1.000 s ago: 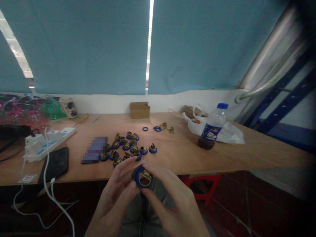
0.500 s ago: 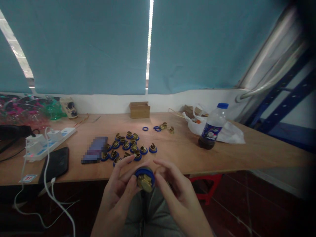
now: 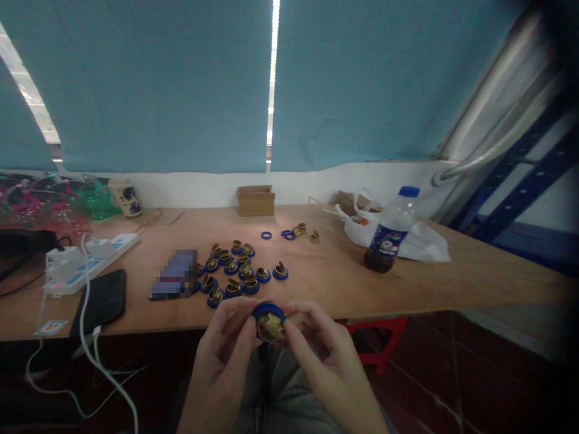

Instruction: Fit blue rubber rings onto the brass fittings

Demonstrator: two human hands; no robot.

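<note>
A round gold-coloured metal piece with a blue ring is held up in front of the table's near edge. My left hand pinches its left side between thumb and fingers. On the opposite side my right hand grips it in the same way, thumb at the blue rim. Beyond my hands, several similar gold pieces with blue rings lie grouped on the table, many with a flap standing tilted up. Farther back are a loose blue ring, more blue rings and gold pieces without rings.
Left of the group lie a blurred-out phone, a black flat device and a white power strip with cables. A cardboard box stands at the back. To the right are a cola bottle and a white plastic bag.
My right fingers have closed in on the ringed gold piece, which has moved slightly up and right. My left fingers have drawn in around it, uncovering pieces on the table behind.
</note>
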